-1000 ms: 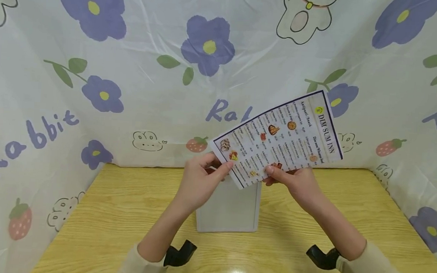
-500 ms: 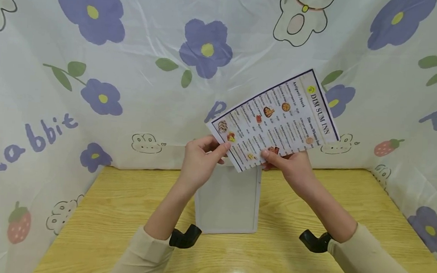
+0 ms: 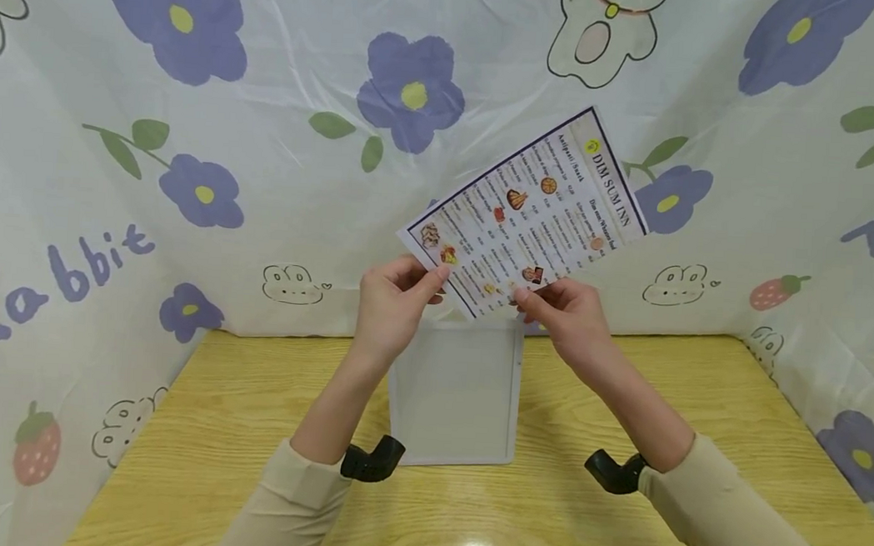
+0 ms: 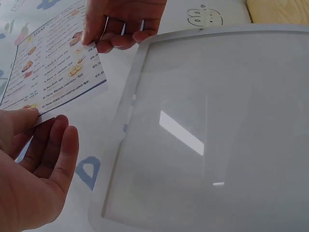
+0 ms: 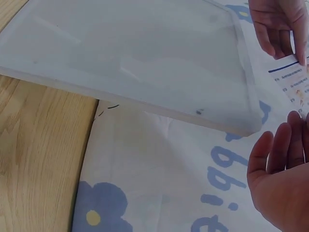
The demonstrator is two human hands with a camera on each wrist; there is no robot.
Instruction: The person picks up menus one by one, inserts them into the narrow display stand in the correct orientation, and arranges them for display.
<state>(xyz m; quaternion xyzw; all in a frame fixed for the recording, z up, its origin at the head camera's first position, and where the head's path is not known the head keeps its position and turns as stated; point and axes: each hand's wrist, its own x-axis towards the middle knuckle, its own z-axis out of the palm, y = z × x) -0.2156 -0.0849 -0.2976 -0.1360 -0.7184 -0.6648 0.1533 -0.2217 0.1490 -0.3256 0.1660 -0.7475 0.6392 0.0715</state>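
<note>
A printed menu sheet [image 3: 515, 219] headed "DIM SUM INN", with a dark blue border and small food pictures, is held up tilted, its heading end toward the upper right. My left hand [image 3: 397, 304] pinches its lower left end between thumb and fingers. Along the lower long edge, my right hand [image 3: 565, 318] pinches the sheet with the thumb on the printed face. Below and behind the hands, a white framed panel [image 3: 455, 399] with a glossy, see-through-looking face stands on the table; the left wrist view shows its raised rim [image 4: 126, 111].
The wooden table [image 3: 247, 428] reaches back to a white cloth [image 3: 291, 206] printed with purple flowers, rabbits and "Rabbit" lettering, which also closes off both sides. A black wrist mount [image 3: 373, 459] sits on the left wrist, another black mount [image 3: 615, 472] on the right.
Both hands have raised the menu sheet and brought it slightly left, tilting it more steeply. More of the white panel's upper part shows beneath it. Both grips stay the same.
</note>
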